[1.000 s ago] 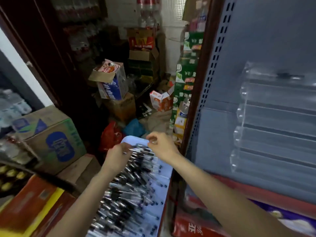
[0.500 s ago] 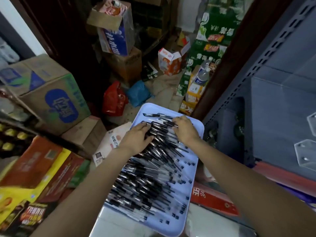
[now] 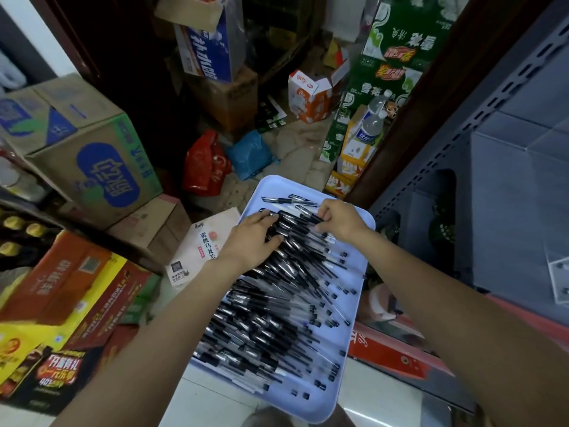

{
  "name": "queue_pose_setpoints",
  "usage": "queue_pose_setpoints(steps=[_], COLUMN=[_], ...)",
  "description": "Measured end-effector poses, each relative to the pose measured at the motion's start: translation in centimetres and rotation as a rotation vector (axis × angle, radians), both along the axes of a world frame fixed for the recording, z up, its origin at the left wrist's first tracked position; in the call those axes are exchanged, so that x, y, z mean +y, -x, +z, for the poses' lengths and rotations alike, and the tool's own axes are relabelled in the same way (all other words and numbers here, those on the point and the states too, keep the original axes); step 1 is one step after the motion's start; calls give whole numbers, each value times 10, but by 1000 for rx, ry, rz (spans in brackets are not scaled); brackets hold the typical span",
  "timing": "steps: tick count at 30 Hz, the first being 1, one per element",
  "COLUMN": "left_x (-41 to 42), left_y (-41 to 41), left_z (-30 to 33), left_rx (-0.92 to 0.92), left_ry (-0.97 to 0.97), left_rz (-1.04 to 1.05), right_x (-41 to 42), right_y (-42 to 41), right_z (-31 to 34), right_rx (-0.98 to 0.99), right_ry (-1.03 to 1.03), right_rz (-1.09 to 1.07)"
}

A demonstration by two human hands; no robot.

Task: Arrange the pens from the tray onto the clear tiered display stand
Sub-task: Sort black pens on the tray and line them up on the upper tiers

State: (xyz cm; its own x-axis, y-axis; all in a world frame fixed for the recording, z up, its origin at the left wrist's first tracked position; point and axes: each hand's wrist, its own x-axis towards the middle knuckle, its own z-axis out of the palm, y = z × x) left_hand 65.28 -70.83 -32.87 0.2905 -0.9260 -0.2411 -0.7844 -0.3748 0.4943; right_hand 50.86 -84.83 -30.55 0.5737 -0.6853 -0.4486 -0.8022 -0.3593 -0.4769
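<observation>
At the far end of the tray (image 3: 354,392), the left hand (image 3: 251,241) lies on the pens (image 3: 271,306), fingers extended across their barrels. Pens run crosswise on the tray, caps leftward. Right of it, the right hand (image 3: 340,221) curls over the far pens, likely pinching some and nearer the lift.

Clear stand (image 3: 558,275) is cut off by the right edge. Left hand (image 3: 251,238) and right hand (image 3: 340,221) cover the pens (image 3: 277,306) beneath them. Whether either hand's grip closes on a pen cannot be told.
</observation>
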Motion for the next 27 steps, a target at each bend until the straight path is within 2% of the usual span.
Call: queue_pose_setpoints(steps=[10,17,21,24,27], left_x=[-4,-3,-4,-10,-22], left_y=[6,11,28,51,73], left_z=[6,7,31,68,104], left_rx=[97,89,152,377,532], left_ry=[12,-21,183,239,229], left_rz=[24,35,81,52,-67], right_x=[2,11,24,32,34], right_y=[0,7,22,35,53], right_z=[2,-1,29,75,126], right_rx=[100,12,-202,-423,-779], right_ry=[41,65,92,102,-82], right_rz=[31,9,-57,-136,-316])
